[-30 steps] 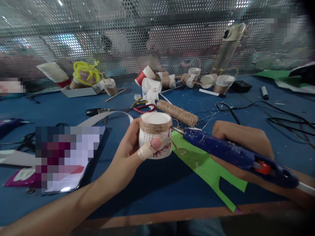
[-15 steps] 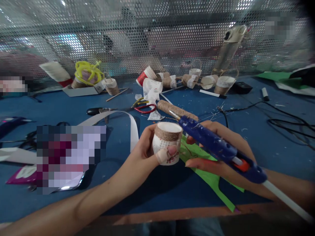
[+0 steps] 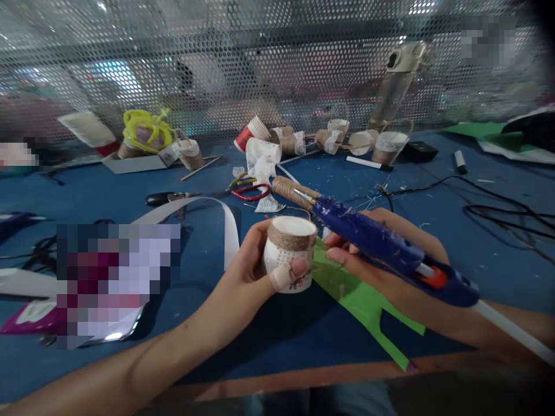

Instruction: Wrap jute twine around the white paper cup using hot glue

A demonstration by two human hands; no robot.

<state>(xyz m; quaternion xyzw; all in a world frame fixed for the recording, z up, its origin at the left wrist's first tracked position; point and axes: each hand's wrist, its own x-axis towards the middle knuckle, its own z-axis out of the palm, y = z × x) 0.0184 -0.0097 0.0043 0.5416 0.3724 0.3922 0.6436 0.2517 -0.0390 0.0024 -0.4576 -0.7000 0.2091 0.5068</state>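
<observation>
My left hand [image 3: 264, 268] is wrapped round a small white paper cup [image 3: 288, 274], its thumb, with a bandage on it, across the printed front. Brown twine [image 3: 291, 237] circles the cup just under its rim. My right hand [image 3: 390, 254] holds a blue hot glue gun [image 3: 368, 237], a white glue stick [image 3: 511, 329] sticking out of its back end. The metal nozzle [image 3: 304, 196] points left, above and apart from the cup. Below the gun, my right thumb and fingertips are close together; whether they pinch anything I cannot make out.
Behind the cup lie a twine roll [image 3: 295, 190] and red-handled scissors [image 3: 251, 192]. Green sheet material [image 3: 355, 300] lies under my right hand. Twine-wrapped cups [image 3: 388, 151], a bottle [image 3: 392, 86] and yellow cord [image 3: 145, 130] stand along the mesh screen. A black cable [image 3: 498, 214] loops at right.
My right thumb has moved up towards the other fingertips, and the glue gun has tipped slightly flatter. The left hand still holds the cup; the whole view has shifted a little.
</observation>
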